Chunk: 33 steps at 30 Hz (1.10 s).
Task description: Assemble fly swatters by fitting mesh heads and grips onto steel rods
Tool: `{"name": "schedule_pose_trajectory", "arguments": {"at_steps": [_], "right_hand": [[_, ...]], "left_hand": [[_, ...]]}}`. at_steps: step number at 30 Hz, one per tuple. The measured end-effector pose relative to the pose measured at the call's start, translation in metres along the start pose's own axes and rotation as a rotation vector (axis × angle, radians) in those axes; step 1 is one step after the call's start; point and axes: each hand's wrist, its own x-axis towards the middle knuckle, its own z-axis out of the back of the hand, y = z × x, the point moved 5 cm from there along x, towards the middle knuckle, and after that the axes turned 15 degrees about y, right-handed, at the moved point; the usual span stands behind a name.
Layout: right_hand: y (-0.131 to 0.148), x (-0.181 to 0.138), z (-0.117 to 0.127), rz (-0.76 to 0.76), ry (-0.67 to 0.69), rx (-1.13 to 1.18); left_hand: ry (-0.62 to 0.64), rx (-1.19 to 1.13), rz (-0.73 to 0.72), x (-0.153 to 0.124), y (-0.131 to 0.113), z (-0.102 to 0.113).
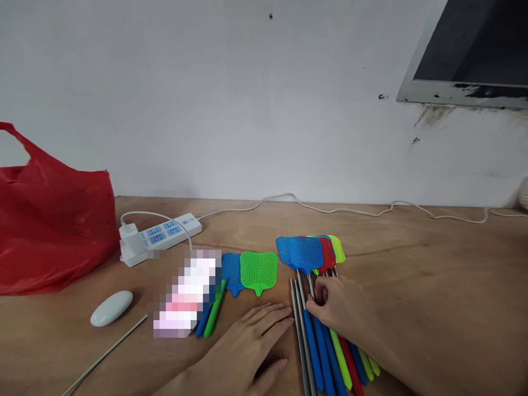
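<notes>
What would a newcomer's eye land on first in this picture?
Probably the large red plastic bag at the left edge, then the bright pixelated patch left of center. The mesh swatter heads in blue, green, red and yellow-green also stand out near the middle, with the right hand at the metal shafts below the right-hand group.

Green swatter head (259, 269), hole-grid patterned; handles (313, 350) blue, red, yellow-green; bag (58, 231) red

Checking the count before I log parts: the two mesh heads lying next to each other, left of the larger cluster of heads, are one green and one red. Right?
Not quite: the head view shows a green mesh head and a blue mesh head, not red. They do lie next to each other, left of the larger cluster.
</notes>
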Motion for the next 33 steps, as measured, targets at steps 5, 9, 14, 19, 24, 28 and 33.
{"name": "schedule_pose_trajectory", "arguments": {"at_steps": [5,9,14,19,24,28,33], "right_hand": [[-0.003,0.000,0.003,-0.021,-0.046,-0.006],[-0.011,0.006,0.000,0.017,-0.054,0.232],[-0.020,0.015,0.000,0.139,0.000,0.749],[-0.026,0.014,-0.004,0.041,0.127,1.157],[-0.017,0.016,-0.014,0.124,0.319,1.438],[-0.014,0.019,-0.021,0.204,0.412,1.508],[-0.011,0.017,-0.021,0.249,0.423,1.520]], "left_hand": [[-0.009,-0.018,0.002,0.000,0.000,0.000],[-0.033,-0.031,-0.016,0.000,-0.001,0.001],[-0.025,-0.020,-0.007,-0.001,-0.003,0.003],[-0.033,-0.032,-0.016,-0.001,-0.004,0.005],[-0.041,-0.056,-0.006,0.000,-0.004,0.007],[-0.028,-0.047,0.007,0.000,-0.004,0.008],[-0.028,-0.046,0.011,-0.001,-0.002,0.007]]}}
